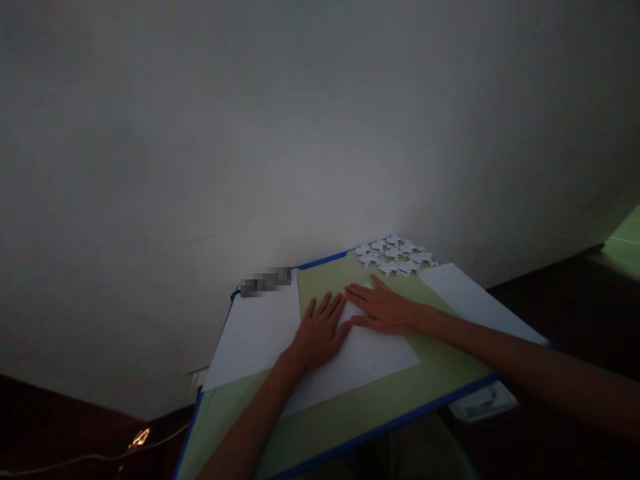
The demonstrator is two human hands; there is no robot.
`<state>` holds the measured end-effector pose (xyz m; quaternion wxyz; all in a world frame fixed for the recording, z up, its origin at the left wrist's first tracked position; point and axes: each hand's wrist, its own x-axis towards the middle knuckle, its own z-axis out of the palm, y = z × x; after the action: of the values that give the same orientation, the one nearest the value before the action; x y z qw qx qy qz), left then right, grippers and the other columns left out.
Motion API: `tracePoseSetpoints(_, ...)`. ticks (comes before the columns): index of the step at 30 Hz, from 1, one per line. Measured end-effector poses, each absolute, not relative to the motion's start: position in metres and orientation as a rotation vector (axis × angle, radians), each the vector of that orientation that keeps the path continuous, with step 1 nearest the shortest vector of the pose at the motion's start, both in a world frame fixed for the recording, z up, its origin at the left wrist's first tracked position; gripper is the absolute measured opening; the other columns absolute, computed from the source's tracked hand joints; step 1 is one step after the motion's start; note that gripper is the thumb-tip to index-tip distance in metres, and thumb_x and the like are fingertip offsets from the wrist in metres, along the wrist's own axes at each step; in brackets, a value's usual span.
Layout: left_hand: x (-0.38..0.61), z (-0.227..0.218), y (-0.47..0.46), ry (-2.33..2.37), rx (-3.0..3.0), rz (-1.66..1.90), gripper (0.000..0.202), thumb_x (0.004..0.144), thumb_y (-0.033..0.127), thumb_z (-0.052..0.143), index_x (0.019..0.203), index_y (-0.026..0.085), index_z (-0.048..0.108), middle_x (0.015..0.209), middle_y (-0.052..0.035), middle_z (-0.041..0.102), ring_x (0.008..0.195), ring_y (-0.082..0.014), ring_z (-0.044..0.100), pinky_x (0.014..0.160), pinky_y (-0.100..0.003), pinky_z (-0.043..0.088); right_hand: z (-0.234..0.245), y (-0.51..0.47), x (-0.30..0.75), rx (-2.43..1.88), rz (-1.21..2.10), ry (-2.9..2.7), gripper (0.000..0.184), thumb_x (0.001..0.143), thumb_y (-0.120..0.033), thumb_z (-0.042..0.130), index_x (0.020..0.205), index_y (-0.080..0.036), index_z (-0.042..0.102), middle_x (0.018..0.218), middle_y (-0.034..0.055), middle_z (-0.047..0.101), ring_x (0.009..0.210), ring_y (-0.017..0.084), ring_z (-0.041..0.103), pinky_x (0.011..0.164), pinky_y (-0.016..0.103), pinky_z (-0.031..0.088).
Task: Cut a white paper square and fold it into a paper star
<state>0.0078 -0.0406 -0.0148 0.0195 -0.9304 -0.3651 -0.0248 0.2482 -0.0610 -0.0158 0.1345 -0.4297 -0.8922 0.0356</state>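
left hand [320, 333] and right hand [384, 311] lie flat, fingers uncurled, on paper [385, 363]; seemingly folded shapes [395, 255] sit at one o'clock.

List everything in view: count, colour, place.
Flat tabletop: 1, pale green, blue edges, centre
Flat paper sheet: 1, white, under both hands
Left paper: 1, white, tabletop's left
Right paper: 1, white, tabletop's right
Small folded papers: several, white, far right corner
Pixelated patch: 1, grey, far left corner
Plain wall: 1, grey, behind
Thin cable: 1, white, lower left
Flat unidentified item: 1, pale, below tabletop, right
Floor: 1, dark, right
Left hand: 1, bare, on sheet
Right hand: 1, bare, on sheet
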Motion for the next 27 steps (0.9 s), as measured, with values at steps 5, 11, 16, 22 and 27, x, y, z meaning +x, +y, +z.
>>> tracePoseSetpoints(5, 0.007, -0.014, -0.042, -1.125, -2.896, -0.085, 0.069, 0.108, 0.056, 0.018, 0.167, 0.02, 0.02, 0.173, -0.0053, 0.02, 0.161, -0.0279, 0.015, 0.13, -0.057, 0.015, -0.018, -0.059, 0.249, -1.211, 0.189, -2.628, 0.086, 0.103, -0.072, 0.027, 0.165, -0.013, 0.023, 0.169, 0.0217, 0.027, 0.159, 0.033, 0.025, 0.129, 0.063, 0.006)
tracePoseSetpoints(11, 0.009, -0.008, -0.045, -1.161, -2.934, -0.048, 0.069, 0.108, 0.055, 0.019, 0.168, 0.02, 0.014, 0.173, -0.0053, 0.016, 0.162, -0.0271, 0.01, 0.13, -0.057, 0.013, -0.017, -0.056, 0.257, -1.163, 0.225, -2.684, 0.084, 0.103, -0.07, 0.029, 0.167, -0.016, 0.017, 0.171, 0.0197, 0.022, 0.159, 0.034, 0.023, 0.128, 0.066, -0.001)
tracePoseSetpoints(16, 0.009, -0.007, -0.046, -1.166, -2.954, -0.013, 0.071, 0.108, 0.056, 0.017, 0.168, 0.018, 0.014, 0.173, -0.0063, 0.016, 0.162, -0.0276, 0.011, 0.13, -0.056, 0.011, -0.02, -0.055, 0.257, -1.192, 0.24, -2.656, 0.082, 0.104, -0.069, 0.03, 0.166, -0.018, 0.021, 0.17, 0.0185, 0.024, 0.159, 0.034, 0.024, 0.128, 0.065, 0.001)
tracePoseSetpoints(22, 0.007, -0.004, -0.044, -1.199, -2.979, 0.01, 0.068, 0.109, 0.054, 0.01, 0.168, 0.02, 0.015, 0.173, -0.0042, 0.015, 0.162, -0.0254, 0.008, 0.131, -0.055, 0.009, -0.021, -0.052, 0.259, -1.168, 0.261, -2.663, 0.082, 0.103, -0.07, 0.03, 0.166, -0.018, 0.019, 0.171, 0.0177, 0.022, 0.159, 0.034, 0.023, 0.128, 0.065, 0.001)
tracePoseSetpoints(27, 0.007, -0.002, -0.042, -1.195, -3.0, 0.041, 0.071, 0.107, 0.058, 0.016, 0.168, 0.021, 0.012, 0.174, -0.0049, 0.013, 0.162, -0.027, 0.008, 0.13, -0.056, 0.01, -0.022, -0.048, 0.263, -1.156, 0.329, -2.685, 0.083, 0.103, -0.069, 0.032, 0.167, -0.019, 0.015, 0.171, 0.0166, 0.021, 0.16, 0.034, 0.022, 0.129, 0.065, 0.001)
